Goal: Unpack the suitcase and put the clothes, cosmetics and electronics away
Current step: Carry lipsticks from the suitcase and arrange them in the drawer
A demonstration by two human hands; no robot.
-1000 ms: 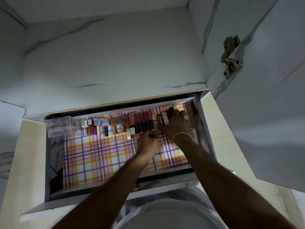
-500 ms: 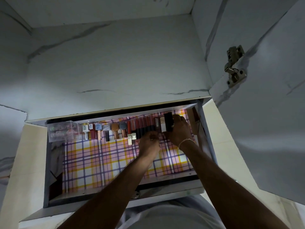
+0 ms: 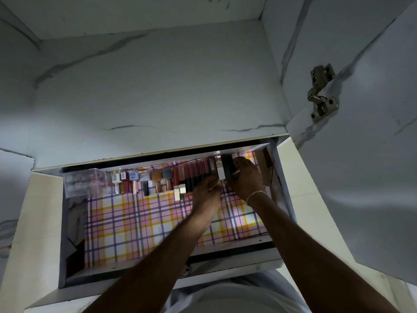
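Black tube [image 3: 227,166] is pinched upright-ish in the right hand [image 3: 244,179], long axis pointing away, at the row's end. Left hand [image 3: 206,190], just beside it, fingers curled on the lipsticks [image 3: 195,175] further left. Drawer [image 3: 158,222] lies open around both.

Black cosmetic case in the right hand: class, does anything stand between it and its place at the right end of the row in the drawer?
Nothing visible does. The right hand holds the black case already at the row's end, beside a white case. The left hand rests just in front of the lipstick tubes, not in its way.
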